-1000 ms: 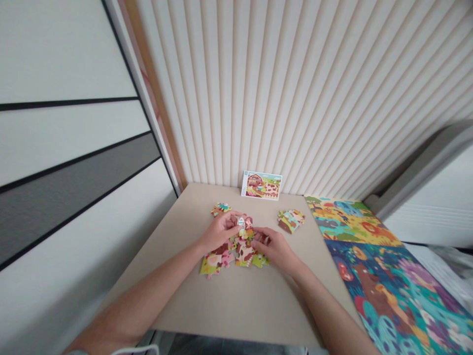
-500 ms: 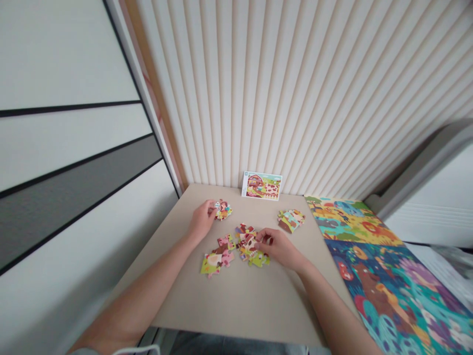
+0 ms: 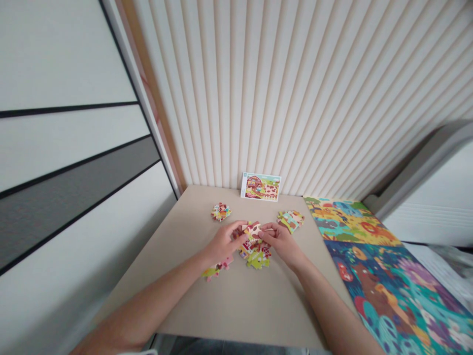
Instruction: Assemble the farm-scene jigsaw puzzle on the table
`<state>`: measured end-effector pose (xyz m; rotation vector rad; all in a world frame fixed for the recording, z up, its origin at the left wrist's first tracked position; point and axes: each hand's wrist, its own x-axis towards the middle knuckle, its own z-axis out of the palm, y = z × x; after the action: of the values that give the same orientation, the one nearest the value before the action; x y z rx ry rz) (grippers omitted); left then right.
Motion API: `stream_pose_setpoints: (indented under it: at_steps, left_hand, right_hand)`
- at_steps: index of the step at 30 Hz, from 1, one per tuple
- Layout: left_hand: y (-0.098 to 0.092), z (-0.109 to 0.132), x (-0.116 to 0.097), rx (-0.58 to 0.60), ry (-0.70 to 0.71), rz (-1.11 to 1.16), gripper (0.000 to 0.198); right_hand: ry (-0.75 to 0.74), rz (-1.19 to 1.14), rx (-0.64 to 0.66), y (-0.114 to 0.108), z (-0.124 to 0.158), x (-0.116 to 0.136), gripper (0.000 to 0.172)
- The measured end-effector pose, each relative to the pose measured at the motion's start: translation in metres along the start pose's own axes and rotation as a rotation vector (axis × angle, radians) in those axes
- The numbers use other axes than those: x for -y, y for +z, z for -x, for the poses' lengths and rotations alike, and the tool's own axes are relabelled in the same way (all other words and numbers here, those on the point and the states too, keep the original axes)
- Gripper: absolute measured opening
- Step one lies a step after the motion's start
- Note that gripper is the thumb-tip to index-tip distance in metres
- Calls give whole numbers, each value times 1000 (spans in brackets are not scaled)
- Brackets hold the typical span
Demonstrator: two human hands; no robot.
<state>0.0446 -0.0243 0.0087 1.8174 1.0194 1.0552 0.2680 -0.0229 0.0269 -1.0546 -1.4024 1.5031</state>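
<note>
A puzzle piece with brown cow patches on white (image 3: 253, 230) is held up between my two hands above the middle heap. My right hand (image 3: 281, 242) pinches its right edge with thumb and fingers. On the other side, my left hand (image 3: 223, 245) has thumb and forefinger closed at the piece's left edge. Below lies the heap of puzzle pieces (image 3: 257, 259), with green and red barn parts showing. My left hand and wrist partly cover some pink and green pieces (image 3: 218, 269) nearer to me.
On the beige table (image 3: 229, 305), one small pile of pieces (image 3: 220, 211) lies far left and another pile (image 3: 291, 220) far right. A farm picture card (image 3: 260, 187) leans against the ribbed wall panel (image 3: 236, 98). Two finished animal puzzles (image 3: 354, 222) lie along the right side.
My left hand has left the far-left pile and come right, to the middle heap. My right hand has lifted the cow-patch piece slightly, and both hands now meet at it.
</note>
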Motion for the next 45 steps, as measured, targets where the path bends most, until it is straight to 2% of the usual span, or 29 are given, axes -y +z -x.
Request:
stream_pose_setpoints:
  at_steps: [3, 5, 7, 10, 15, 18, 20, 23, 26, 28, 31, 35, 37, 40, 42, 45]
  left_hand:
    - [9, 0, 4, 35, -89, 259, 41]
    - [7, -2, 8, 24, -119, 335, 42]
    - [4, -4, 10, 4, -136, 358, 41]
    - [1, -4, 8, 4, -155, 393, 42]
    - [7, 1, 0, 103, -127, 435, 40]
    - [7, 1, 0, 85, -111, 372, 35]
    - [1, -2, 3, 19, -115, 310, 35]
    - [-19, -8, 14, -178, -114, 130, 37]
    - [-44, -14, 29, -385, -85, -215, 36]
    - [-57, -17, 39, -462, -63, -453, 36]
    - [-67, -21, 53, -476, -79, -666, 33]
    - [-67, -22, 63, -472, -62, -805, 29]
    - [-66, -22, 64, -491, -30, -838, 31]
    - [-64, -20, 57, -527, 28, -849, 34]
    - [-61, -18, 45, -478, 115, -789, 31]
    - [-48, -13, 23, -251, 272, -614, 25]
  right_hand:
    - [-28, -14, -82, -2, -1, 1, 43]
    - [-75, -22, -171, -6, -2, 1, 41]
    - [-96, -47, -202, -11, -3, 3, 40]
    - [-81, -66, -143, -12, -3, 3, 40]
    - [-77, 16, -44, 1, -2, -7, 40]
    - [-103, 115, -10, 6, -2, -12, 39]
    - [-121, 225, -15, 6, -1, -12, 41]
    - [-157, 503, -5, 5, 1, -13, 43]
    - [-229, 766, 44, 6, 3, -15, 37]
    - [-250, 832, 58, 7, 4, -17, 33]
    - [-193, 800, 32, 8, 3, -18, 31]
    - [-118, 627, -12, 4, 0, -20, 24]
    - [-114, 495, -23, 1, -3, -20, 22]
    - [-109, 304, -36, -3, -6, -20, 28]
    - [-108, 225, -52, -6, -8, -21, 33]
    - [-108, 153, -62, -6, -8, -21, 35]
